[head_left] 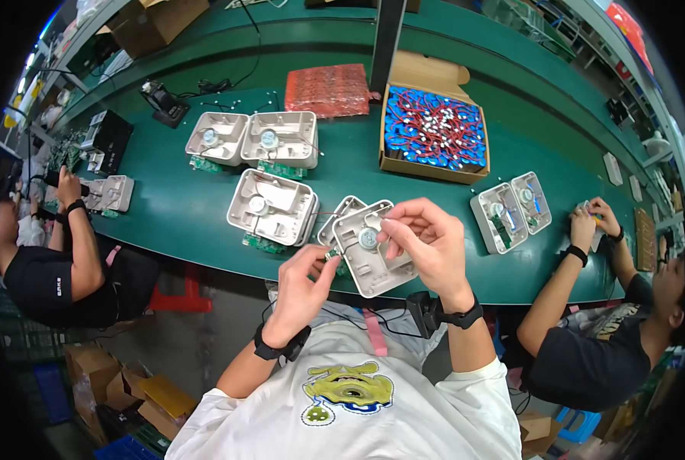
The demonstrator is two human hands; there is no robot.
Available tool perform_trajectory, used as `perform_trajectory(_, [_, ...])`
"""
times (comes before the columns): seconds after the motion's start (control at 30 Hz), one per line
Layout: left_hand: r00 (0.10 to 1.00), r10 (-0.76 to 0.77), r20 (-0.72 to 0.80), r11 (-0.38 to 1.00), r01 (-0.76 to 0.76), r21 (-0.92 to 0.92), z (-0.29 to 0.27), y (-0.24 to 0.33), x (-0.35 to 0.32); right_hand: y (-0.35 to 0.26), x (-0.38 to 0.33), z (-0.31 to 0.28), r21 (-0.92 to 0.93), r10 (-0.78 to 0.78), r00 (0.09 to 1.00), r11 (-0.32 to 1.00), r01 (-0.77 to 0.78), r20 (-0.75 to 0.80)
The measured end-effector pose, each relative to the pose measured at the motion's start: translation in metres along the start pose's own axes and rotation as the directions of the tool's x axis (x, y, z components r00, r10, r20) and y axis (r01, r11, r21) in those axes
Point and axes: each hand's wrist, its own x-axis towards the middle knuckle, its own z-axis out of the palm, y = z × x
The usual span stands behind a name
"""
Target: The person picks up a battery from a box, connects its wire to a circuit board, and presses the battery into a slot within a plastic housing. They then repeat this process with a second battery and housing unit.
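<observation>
A whitish plastic housing half (374, 266) with a round silver speaker (368, 238) lies tilted at the table's near edge, in front of me. Its top rests over another housing piece (344, 212). At its left side my left hand (303, 290) is closed in a pinch on the edge of a small green circuit board (339, 266), mostly hidden by the fingers. My right hand (431, 244) reaches over the housing's right side, thumb and forefinger pinched near its upper edge. What those fingers hold, if anything, I cannot make out.
More housings with speakers and green boards stand left (273, 208) and behind (282, 140). An open carton (434, 172) holds blue parts with red wires. Beside it lies a red bubble-wrap pack (326, 90). Co-workers sit left (55, 280) and right (588, 368), near a housing (499, 218).
</observation>
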Motion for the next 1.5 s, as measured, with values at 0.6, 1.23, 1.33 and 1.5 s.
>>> perform_trajectory(0.6, [0.997, -0.069, 0.03, 0.993, 0.072, -0.089, 0.002, 0.009, 0.023, -0.006, 0.0, 0.0, -0.076, 0.116, 0.991, 0.99, -0.121, -0.058])
perform_trajectory(1.23, [0.999, -0.044, -0.011, 0.992, 0.043, -0.121, 0.004, 0.013, 0.019, -0.01, -0.012, 0.003, 0.075, 0.345, 0.926, 0.93, -0.359, 0.156])
perform_trajectory(1.33, [0.999, -0.026, -0.032, 0.99, 0.022, -0.138, 0.007, 0.011, 0.018, -0.008, -0.011, 0.011, -0.067, 0.361, 0.93, 0.932, -0.356, 0.073])
perform_trajectory(1.5, [0.999, -0.023, -0.038, 0.988, 0.017, -0.153, 0.011, 0.009, 0.016, 0.016, -0.01, 0.023, -0.506, 0.165, 0.984, 0.844, -0.177, -0.069])
